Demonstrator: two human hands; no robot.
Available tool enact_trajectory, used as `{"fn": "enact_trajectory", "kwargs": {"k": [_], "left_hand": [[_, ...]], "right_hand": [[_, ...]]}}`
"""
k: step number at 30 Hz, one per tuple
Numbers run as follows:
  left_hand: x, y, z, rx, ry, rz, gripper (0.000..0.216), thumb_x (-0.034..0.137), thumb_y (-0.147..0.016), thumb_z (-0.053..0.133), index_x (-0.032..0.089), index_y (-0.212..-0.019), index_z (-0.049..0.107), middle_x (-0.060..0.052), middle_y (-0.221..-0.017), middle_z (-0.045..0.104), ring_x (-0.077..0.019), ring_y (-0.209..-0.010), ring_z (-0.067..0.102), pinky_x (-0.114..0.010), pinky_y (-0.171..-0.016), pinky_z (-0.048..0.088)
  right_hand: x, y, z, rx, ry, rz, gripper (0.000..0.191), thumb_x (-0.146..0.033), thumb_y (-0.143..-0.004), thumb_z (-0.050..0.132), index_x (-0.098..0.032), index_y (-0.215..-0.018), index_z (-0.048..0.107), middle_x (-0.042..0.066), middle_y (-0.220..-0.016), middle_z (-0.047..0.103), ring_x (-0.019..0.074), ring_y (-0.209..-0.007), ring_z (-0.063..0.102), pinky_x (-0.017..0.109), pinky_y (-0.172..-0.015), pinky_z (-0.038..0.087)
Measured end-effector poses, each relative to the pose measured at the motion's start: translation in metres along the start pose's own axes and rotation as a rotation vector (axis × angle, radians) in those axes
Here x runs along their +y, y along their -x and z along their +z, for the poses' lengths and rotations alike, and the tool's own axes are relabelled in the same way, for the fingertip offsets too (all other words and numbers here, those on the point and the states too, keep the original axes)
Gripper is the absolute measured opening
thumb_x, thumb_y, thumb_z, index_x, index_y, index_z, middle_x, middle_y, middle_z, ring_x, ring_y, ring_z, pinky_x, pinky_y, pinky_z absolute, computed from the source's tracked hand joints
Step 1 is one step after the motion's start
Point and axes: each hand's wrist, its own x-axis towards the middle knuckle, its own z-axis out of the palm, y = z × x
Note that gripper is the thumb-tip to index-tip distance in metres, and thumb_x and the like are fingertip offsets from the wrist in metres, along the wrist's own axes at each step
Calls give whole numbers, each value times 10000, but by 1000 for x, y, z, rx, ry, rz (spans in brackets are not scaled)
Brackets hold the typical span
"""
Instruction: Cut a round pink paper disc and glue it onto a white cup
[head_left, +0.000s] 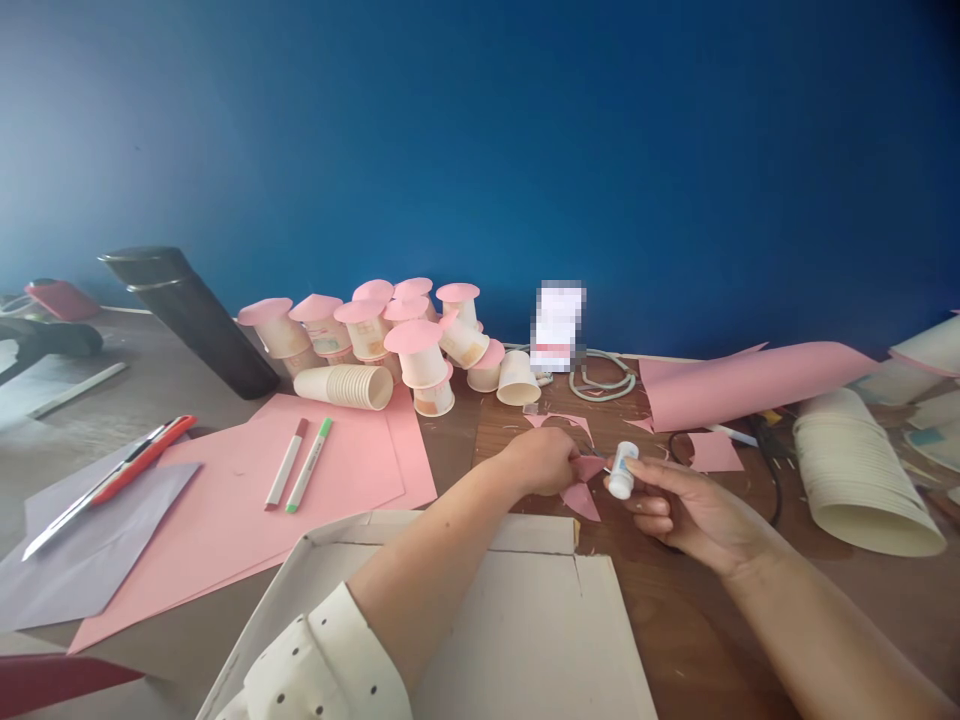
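My right hand [690, 505] is wrapped around a small white bottle [623, 472] with pale blue print, held tilted above the wooden table. Close by on its left, my left hand [546, 462] is closed, with a pink paper scrap [589, 467] at its fingertips. Another pink offcut [580, 500] shows just below those fingers. My left forearm crosses over a whitish cardboard sheet [525, 610]. Behind the hands, a paper cup [519, 380] lies on its side.
Paper cups with pink cone roofs [415, 345] are stacked by the blue wall, beside a nested cup row [345, 387]. At left are a black flask [191, 320], an orange utility knife [120, 475], two markers [307, 465] and pink sheets [225, 520]. Nested paper bowls [859, 475] lie right.
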Motion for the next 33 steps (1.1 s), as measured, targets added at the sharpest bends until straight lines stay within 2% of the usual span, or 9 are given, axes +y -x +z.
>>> {"fn": "enact_trajectory", "kwargs": {"k": [10,16,20,25,30,33], "left_hand": [[-2,-3,2,-2,-23,8,238,343,-841,477,196,-754,644,-33,-736,645,-154,-629,542,-257,-507,339],[-3,-5,2,-9,-3,0,228,343,-840,487,203,-741,637,-28,-750,651,-154,-644,549,-254,-527,355],[-4,-6,3,-3,5,6,224,343,-838,493,201,-735,632,-27,-752,652,-151,-643,550,-251,-528,356],[-5,-4,2,12,17,16,249,375,-834,492,194,-728,626,-28,-720,636,-148,-621,534,-255,-511,346],[-7,-3,2,-8,64,20,262,387,-839,481,197,-769,649,-23,-699,642,-148,-625,553,-252,-530,355],[-7,-4,2,1,68,33,248,363,-831,481,195,-747,642,-21,-696,643,-149,-627,555,-253,-527,352]], "right_hand": [[1,-2,-2,-33,-14,-27,156,-256,-689,808,-150,-728,701,6,-674,593,18,-476,361,103,-374,314],[2,-1,-1,-15,-84,-9,164,-238,-662,805,-150,-721,680,-5,-640,577,3,-441,302,90,-348,250],[4,-4,-1,-20,-39,-36,151,-257,-706,769,-153,-715,660,-9,-645,570,5,-443,293,99,-357,217],[9,-6,-1,-30,171,-141,176,-320,-813,684,-168,-739,635,-1,-703,587,33,-484,354,144,-392,208],[10,-4,0,49,490,-211,245,-420,-819,666,-178,-820,629,12,-759,606,71,-538,418,194,-435,248],[9,-3,2,96,718,-254,278,-455,-826,643,-190,-905,623,-10,-677,576,100,-560,448,215,-464,286]]}}
